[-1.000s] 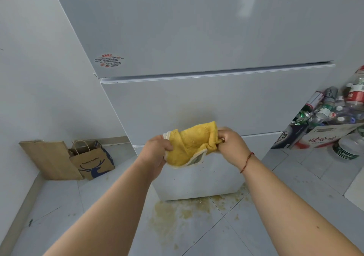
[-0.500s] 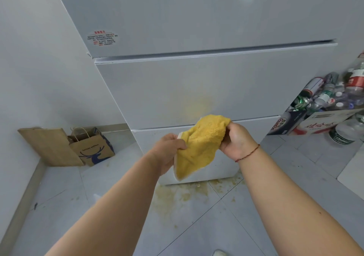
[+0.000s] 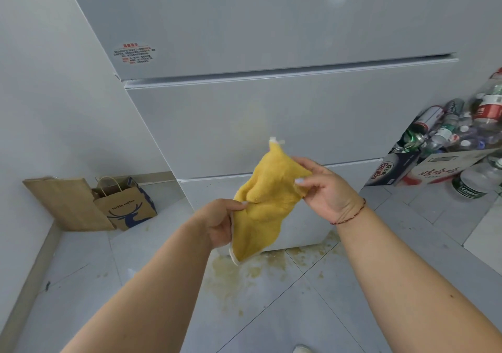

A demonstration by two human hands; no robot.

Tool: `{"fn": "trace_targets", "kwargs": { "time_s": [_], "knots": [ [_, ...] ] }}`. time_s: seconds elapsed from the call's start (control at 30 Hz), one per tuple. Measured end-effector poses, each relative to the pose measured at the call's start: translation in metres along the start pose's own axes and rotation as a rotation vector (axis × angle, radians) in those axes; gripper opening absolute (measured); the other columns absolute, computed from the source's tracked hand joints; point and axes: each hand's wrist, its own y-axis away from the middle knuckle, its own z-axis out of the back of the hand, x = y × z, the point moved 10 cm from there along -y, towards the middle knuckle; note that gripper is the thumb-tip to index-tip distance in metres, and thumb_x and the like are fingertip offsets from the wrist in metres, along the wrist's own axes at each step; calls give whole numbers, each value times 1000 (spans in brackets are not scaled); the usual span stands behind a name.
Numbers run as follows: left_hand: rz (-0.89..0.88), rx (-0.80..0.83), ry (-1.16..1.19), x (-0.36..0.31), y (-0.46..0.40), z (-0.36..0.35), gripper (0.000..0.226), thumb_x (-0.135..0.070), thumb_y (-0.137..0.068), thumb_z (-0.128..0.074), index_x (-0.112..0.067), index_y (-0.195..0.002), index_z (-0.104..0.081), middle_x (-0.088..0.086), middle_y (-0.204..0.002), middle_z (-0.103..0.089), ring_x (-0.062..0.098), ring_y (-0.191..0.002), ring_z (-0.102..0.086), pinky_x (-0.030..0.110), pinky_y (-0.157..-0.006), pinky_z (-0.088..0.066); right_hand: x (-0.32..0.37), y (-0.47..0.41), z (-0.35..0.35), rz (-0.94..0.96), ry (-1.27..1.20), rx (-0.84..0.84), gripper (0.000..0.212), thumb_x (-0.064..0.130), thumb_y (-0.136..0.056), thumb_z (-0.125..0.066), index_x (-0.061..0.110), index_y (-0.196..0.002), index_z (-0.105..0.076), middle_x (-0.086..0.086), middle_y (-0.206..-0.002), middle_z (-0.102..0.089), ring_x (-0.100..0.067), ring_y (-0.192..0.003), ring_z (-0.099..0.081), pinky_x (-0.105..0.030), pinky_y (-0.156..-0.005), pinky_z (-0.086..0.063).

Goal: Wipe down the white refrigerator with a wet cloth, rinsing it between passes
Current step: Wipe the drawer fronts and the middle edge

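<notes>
The white refrigerator (image 3: 271,113) fills the upper middle of the view, with a red-lettered sticker on its upper door and a faint yellowish smear on the middle drawer front. A yellow cloth (image 3: 264,203) with a white edge hangs spread out in front of the lowest drawer. My left hand (image 3: 220,222) pinches its lower left edge. My right hand (image 3: 326,192) pinches its right corner, a red string around that wrist. Both hands hold the cloth in the air, apart from the refrigerator's surface.
Yellow-brown stains (image 3: 244,268) spread over the grey floor tiles at the refrigerator's foot. Two paper bags (image 3: 122,206) lean against the left wall. Cardboard boxes (image 3: 440,170) full of empty bottles and cans stand at the right. A shoe tip (image 3: 301,348) shows at the bottom.
The bunched cloth has been pulled open and now hangs longer between my hands. My hands have drawn apart, and the view has tilted slightly.
</notes>
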Motion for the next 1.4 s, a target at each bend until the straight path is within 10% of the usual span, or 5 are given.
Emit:
{"fn": "trace_targets", "kwargs": {
  "time_s": [0.37,0.6,0.83,1.27,1.4],
  "knots": [
    [-260,2,-118,-25,-7,-27,13,-3,-87,-60,3,-95,-67,24,-93,-66,29,-72,-66,38,-72,-57,-47,23,-40,-115,838,347,52,7,-55,-45,31,-90,-75,9,-101,-73,-12,-105,-63,-26,-93,-50],
    [-393,23,-13,-43,-15,-61,19,6,-87,-62,3,-105,-64,24,-97,-69,31,-80,-69,40,-74,-59,-47,37,69,-132,289,-537,22,36,-93,-53,18,-93,-65,-3,-93,-67,-23,-97,-58,-35,-83,-45],
    [-328,327,-141,-35,-7,-177,42,-18,-75,-67,-11,-116,-64,3,-114,-68,14,-112,-63,34,-98,-50,-35,41,85,-61,-727,-514,78,67,-91,-28,6,-107,-73,-23,-121,-64,-38,-107,-65,-53,-94,-47],
    [-380,-57,76,-68,-22,-98,14,-15,-95,-55,-9,-100,-68,7,-92,-66,23,-75,-65,33,-70,-51,128,-19,160,511,-557,-997,48,46,-102,-31,14,-125,-59,-11,-112,-68,-15,-79,-70,-25,-57,-55],
    [-382,-139,117,-71,-25,-75,13,-14,-95,-55,-8,-102,-65,6,-87,-63,22,-71,-60,31,-67,-48,64,-43,120,303,-375,-1277,57,36,-102,-37,22,-154,-17,-9,-157,-24,-23,-124,-53,-43,-100,-47]
  ]
}}
